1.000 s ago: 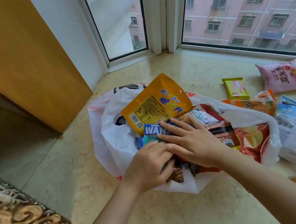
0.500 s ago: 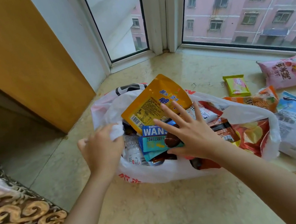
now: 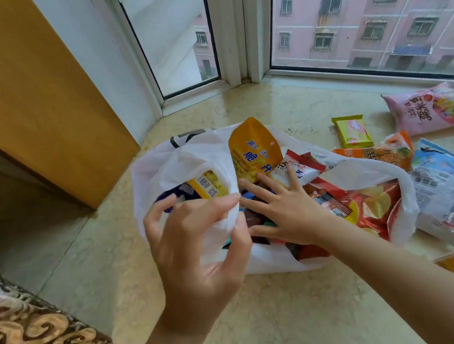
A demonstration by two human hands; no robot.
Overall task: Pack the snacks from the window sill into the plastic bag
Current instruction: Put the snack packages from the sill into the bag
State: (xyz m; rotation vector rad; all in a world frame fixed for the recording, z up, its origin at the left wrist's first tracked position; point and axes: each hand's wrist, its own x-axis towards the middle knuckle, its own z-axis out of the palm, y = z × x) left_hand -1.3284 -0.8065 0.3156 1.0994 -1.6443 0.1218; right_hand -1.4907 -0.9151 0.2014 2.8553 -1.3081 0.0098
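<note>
My left hand [image 3: 193, 245] pinches the plastic bag [image 3: 160, 170] rim; right hand [image 3: 285, 210] lies open — spread over snacks inside; yellow packet [image 3: 252, 150] stands upright behind it.

The left hand [image 3: 193, 245] left the snack pile and lifted the thin white plastic bag's [image 3: 159, 167] near rim over the yellow packet [image 3: 252, 150].

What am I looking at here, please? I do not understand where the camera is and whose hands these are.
No machine here: a person wears one camera on the head, looking down at their own hands. The left hand pinches the white plastic bag by its edge. The right hand lies open, flat on the snacks inside. An orange packet sticks out. On the marble window sill, outside the bag, lie a green packet, a pink packet, a blue packet and others.
</note>
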